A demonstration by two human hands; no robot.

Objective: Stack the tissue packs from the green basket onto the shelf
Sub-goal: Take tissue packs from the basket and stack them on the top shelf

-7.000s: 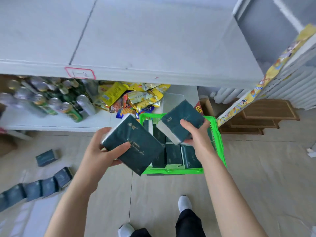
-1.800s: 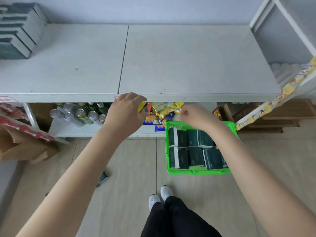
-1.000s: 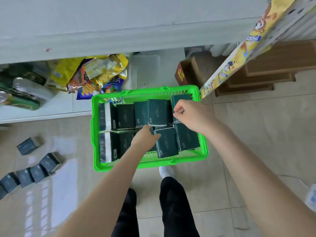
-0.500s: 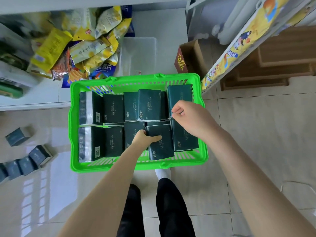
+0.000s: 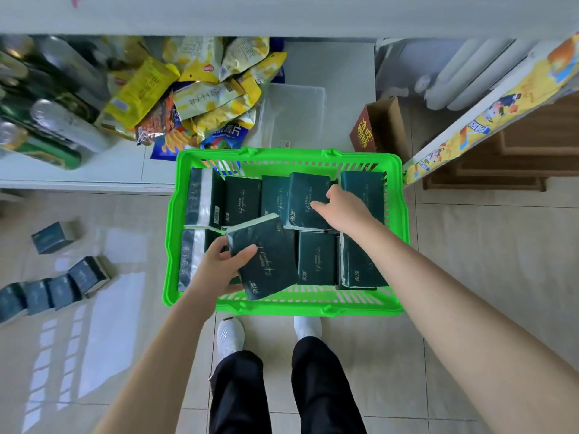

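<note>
Head view: pick step. Left hand grips tilted pack over green basket; right hand pinches back-row pack. Next: lift both to shelf.

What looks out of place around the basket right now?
Several packs lie in a row on the floor left of the basket, with a stray pack beyond them. Snack bags sit in a messy heap on the low shelf.
</note>
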